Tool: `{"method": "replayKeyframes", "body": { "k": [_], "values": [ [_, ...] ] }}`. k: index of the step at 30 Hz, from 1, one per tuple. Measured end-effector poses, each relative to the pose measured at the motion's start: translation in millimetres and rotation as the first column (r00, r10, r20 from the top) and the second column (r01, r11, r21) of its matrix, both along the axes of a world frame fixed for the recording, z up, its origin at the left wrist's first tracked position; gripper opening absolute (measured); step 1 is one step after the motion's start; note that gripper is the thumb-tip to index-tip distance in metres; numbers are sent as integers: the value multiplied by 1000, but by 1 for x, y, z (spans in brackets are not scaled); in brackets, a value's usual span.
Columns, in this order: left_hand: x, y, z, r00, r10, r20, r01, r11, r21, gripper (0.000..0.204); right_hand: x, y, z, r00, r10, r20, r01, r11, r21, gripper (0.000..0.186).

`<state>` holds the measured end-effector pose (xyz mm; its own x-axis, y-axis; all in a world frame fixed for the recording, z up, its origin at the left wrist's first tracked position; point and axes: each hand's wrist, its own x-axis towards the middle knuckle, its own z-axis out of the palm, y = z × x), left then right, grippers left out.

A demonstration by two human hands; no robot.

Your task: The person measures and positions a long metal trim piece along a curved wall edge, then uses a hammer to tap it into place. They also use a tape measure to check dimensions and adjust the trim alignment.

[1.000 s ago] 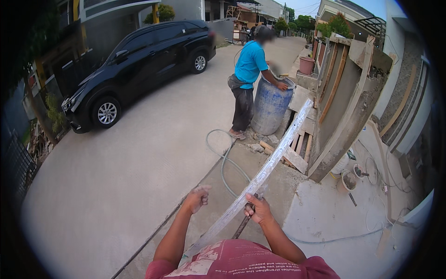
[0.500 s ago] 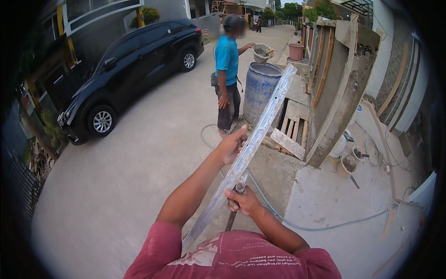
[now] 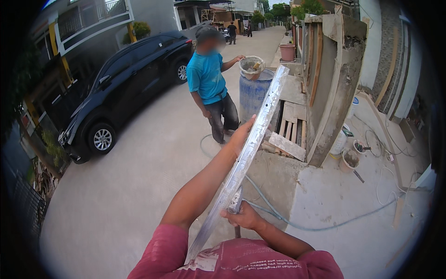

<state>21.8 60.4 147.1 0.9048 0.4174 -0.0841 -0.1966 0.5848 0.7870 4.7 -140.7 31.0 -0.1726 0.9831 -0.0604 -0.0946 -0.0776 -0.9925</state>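
A long, silvery metal bar (image 3: 253, 146), smeared with pale residue and dotted with small holes, slants up and away from my chest. My left hand (image 3: 241, 135) grips its far half from the left side, with most of the fingers hidden behind the metal. Lower down, my right hand (image 3: 247, 217) is closed round a short tool (image 3: 235, 201) with a dirty grey upper end and a dark handle. That tool lies close against the bar's right side; whether they touch, I cannot tell.
A co-worker in a blue shirt (image 3: 206, 76) holds a mortar-stained bucket (image 3: 252, 66) over a blue drum (image 3: 251, 95). A dark car (image 3: 125, 83) stands at left. Right are a concrete wall form (image 3: 334, 93), buckets (image 3: 349, 160) and a hose (image 3: 320, 229) across the ground.
My left hand has slid up the bar and gone further behind it. The bar has shifted slightly left. In view, the co-worker appears further left, turned more toward me, with the bucket.
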Motion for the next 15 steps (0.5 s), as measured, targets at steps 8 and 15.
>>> {"method": "replayKeyframes", "body": {
  "k": [8,15],
  "values": [
    [31,17,28,967,-210,148,200,977,80,36,2,-7,10,998,46,51,-49,997,54,56],
    [6,-18,12,992,-119,49,116,991,58,37,10,-15,8,992,63,110,-57,997,-53,61]
  ]
}}
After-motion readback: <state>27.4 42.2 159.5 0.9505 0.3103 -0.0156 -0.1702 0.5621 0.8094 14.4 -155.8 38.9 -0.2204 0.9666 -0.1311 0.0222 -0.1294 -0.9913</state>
